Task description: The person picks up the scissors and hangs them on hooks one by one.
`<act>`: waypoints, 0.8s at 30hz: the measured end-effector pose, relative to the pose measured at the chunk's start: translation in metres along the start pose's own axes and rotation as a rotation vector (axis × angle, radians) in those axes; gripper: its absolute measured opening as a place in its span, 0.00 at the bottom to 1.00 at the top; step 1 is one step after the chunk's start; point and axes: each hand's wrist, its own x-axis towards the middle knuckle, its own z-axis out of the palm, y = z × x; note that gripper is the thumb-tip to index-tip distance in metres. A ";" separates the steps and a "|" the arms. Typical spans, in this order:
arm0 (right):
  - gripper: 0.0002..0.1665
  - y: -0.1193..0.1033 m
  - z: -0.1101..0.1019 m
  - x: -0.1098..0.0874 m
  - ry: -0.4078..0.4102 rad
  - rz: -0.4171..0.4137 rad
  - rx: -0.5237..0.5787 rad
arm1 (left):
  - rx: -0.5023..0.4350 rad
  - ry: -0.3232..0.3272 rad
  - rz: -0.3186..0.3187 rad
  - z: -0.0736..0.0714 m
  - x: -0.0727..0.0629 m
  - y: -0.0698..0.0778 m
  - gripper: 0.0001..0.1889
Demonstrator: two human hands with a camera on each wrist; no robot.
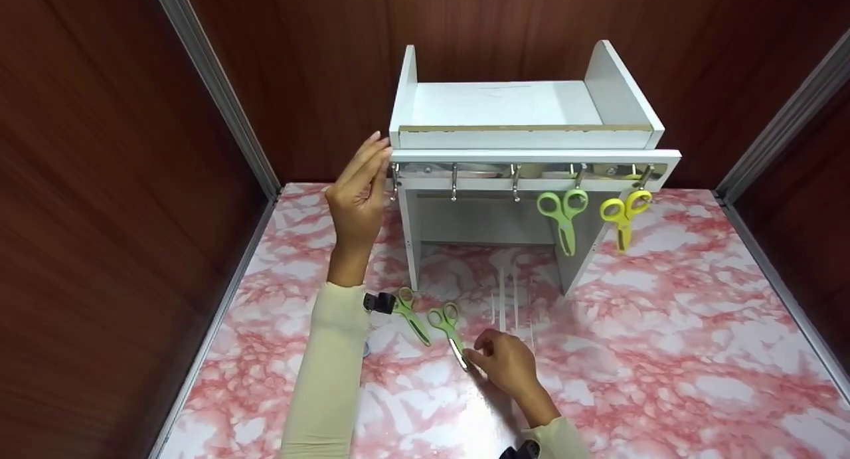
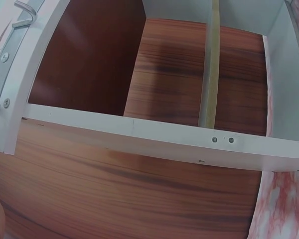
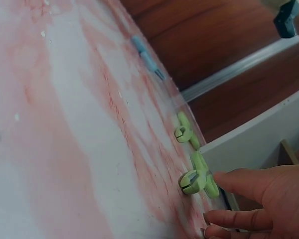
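A white shelf unit [image 1: 524, 140] stands upright with a metal hook rail [image 1: 485, 171] across its front. My left hand [image 1: 358, 196] is at the rail's left end, fairly straight fingertips touching the shelf's edge. Green scissors [image 1: 566, 220] and yellow scissors [image 1: 624, 216] hang from the two rightmost hooks. On the tabletop lie two more green scissors, the left pair [image 1: 413, 318] near the shelf's left leg and the nearer pair [image 1: 449, 326] beside my right hand [image 1: 510, 366]. The right thumb and fingers are apart, close by the nearer pair's blade tips.
A red-and-white marbled tabletop [image 1: 664, 353] lies under everything. Dark wood panels [image 1: 319, 67] enclose it at the back and sides. A slim blue pen-like item [image 3: 148, 60] lies beyond the scissors, mostly hidden by the left sleeve in the head view.
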 end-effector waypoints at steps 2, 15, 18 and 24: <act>0.14 0.000 0.001 0.000 0.003 0.005 -0.004 | 0.004 0.001 -0.001 0.000 0.000 0.000 0.09; 0.17 -0.005 0.005 -0.002 0.056 -0.002 -0.106 | 0.005 0.008 0.000 0.001 0.002 0.001 0.09; 0.16 -0.005 0.006 -0.002 0.048 0.003 -0.110 | 0.005 0.004 -0.003 0.001 0.001 0.001 0.09; 0.10 -0.004 0.005 -0.003 0.037 -0.015 -0.103 | -0.006 0.004 -0.004 0.000 0.001 0.001 0.09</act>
